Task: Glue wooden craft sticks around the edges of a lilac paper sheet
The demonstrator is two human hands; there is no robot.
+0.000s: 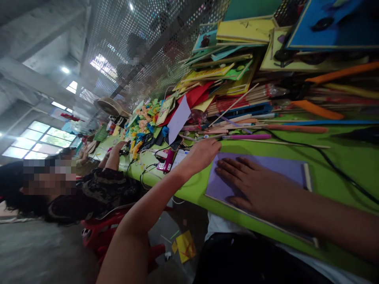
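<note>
A flat purple sheet-covered board (278, 167) lies on the green tabletop in front of me, with a pale strip showing along its right edge. My right hand (251, 183) rests flat on it, palm down and fingers stretched out. At the board's far left corner is my left hand (203, 156), its fingers curled together. Whatever those fingers hold, if anything, is hidden. Just behind the left hand a pink marker-like stick (247, 137) lies on the table. A phone (180, 157) is partly covered by my left forearm.
Stacked coloured boards (237, 71), bundled thin sticks and orange-handled pliers (319, 108) crowd the table's back. A black cable (331, 161) runs across the right side. A magenta device (166, 161) sits left. Another person (100, 189) works further left beside a red chair (103, 232).
</note>
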